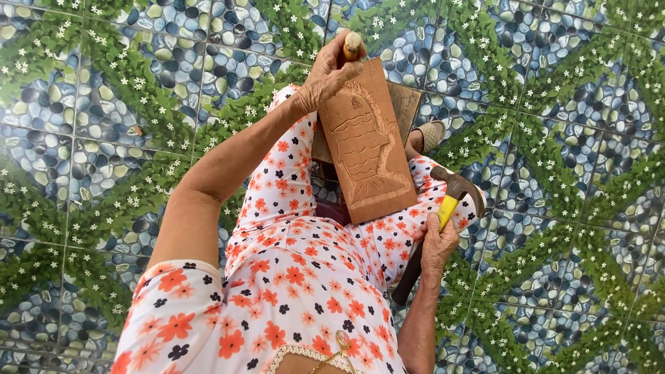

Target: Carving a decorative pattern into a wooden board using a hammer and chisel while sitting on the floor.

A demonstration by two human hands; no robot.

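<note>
Floor (104, 138) is tile printed with blue-grey pebbles and green leafy bands with tiny white flowers. Person's in an orange-and-black floral outfit (291, 277), seated. Leaning on the lap is a reddish-brown wooden board (367, 152), rectangular, with a fish carved into it, scales in wavy lines. Left hand (329, 73) is raised at the board's top edge, fingers wrapped round a wooden-handled chisel (352, 46). Right hand (438, 244) grips a yellow-handled hammer (454, 190) just beside the board's lower right corner.
</note>
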